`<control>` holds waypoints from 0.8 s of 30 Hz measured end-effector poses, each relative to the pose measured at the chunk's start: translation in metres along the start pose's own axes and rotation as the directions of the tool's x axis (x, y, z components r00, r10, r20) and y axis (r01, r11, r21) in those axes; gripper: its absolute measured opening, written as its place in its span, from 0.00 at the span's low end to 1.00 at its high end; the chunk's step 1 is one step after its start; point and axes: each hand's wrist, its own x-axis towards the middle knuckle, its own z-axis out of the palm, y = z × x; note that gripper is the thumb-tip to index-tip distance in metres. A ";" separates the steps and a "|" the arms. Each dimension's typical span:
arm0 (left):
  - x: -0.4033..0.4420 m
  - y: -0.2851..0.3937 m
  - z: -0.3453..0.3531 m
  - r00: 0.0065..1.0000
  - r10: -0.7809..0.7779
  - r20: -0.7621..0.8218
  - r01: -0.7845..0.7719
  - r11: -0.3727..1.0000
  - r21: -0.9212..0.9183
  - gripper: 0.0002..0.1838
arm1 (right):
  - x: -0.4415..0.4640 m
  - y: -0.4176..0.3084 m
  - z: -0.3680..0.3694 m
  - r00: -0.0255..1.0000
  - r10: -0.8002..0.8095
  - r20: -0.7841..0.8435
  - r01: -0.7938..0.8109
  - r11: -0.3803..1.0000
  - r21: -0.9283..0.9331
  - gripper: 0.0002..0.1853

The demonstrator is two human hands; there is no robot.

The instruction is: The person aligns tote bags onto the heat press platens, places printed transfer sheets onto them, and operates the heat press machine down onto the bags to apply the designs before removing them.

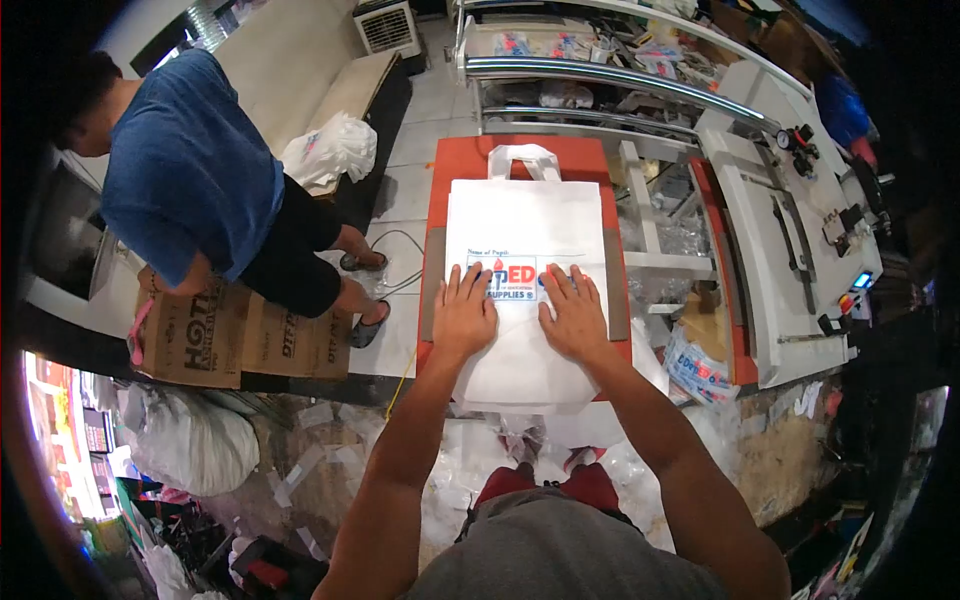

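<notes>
A white bag (520, 350) with a blue and red print lies flat on a red board (450, 165), its handles pointing away from me. My left hand (466, 312) rests palm down on the bag's left side, fingers spread over the left part of the print. On the right side, my right hand (574, 312) lies flat with spread fingers, covering the right part of the print. Neither hand holds anything. Between them, part of the print (515, 280) shows.
A heat press machine (780, 240) stands at the right, with metal bars (620, 78) across the back. Another person (190, 170) stands at the left beside cardboard boxes (200, 335). Printed white bags (698, 370) are stacked right of the board. A white bundle (330, 152) sits on the bench.
</notes>
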 end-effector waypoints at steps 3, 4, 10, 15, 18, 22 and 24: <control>0.003 -0.005 0.002 0.998 -0.011 -0.064 0.011 1.000 -0.007 0.26 | 0.000 0.003 0.003 1.000 -0.009 -0.006 0.009 1.000 -0.008 0.27; 0.002 -0.009 0.004 0.994 -0.043 -0.104 0.035 0.996 -0.077 0.26 | 0.001 0.005 0.007 1.000 -0.014 -0.010 0.014 1.000 -0.005 0.27; 0.000 -0.014 0.010 0.975 -0.066 -0.210 0.040 0.991 -0.126 0.27 | -0.002 0.002 0.005 0.999 -0.015 -0.046 0.014 0.999 -0.030 0.25; 0.001 -0.007 0.009 0.974 -0.063 -0.217 0.060 0.998 -0.022 0.28 | -0.003 0.002 0.004 0.996 -0.030 -0.079 0.027 0.999 -0.028 0.26; 0.006 -0.005 0.003 0.974 -0.098 -0.204 0.106 0.994 0.032 0.29 | -0.002 0.001 0.004 0.998 -0.023 -0.065 0.021 0.999 -0.027 0.26; 0.008 -0.002 -0.001 0.978 -0.153 -0.143 0.157 0.987 0.017 0.30 | -0.002 0.002 0.003 0.997 -0.020 -0.080 0.019 1.000 -0.011 0.25; 0.008 -0.003 0.002 0.975 -0.150 -0.166 0.157 0.987 0.030 0.30 | -0.002 0.001 0.004 0.998 -0.013 -0.064 0.013 1.000 -0.009 0.26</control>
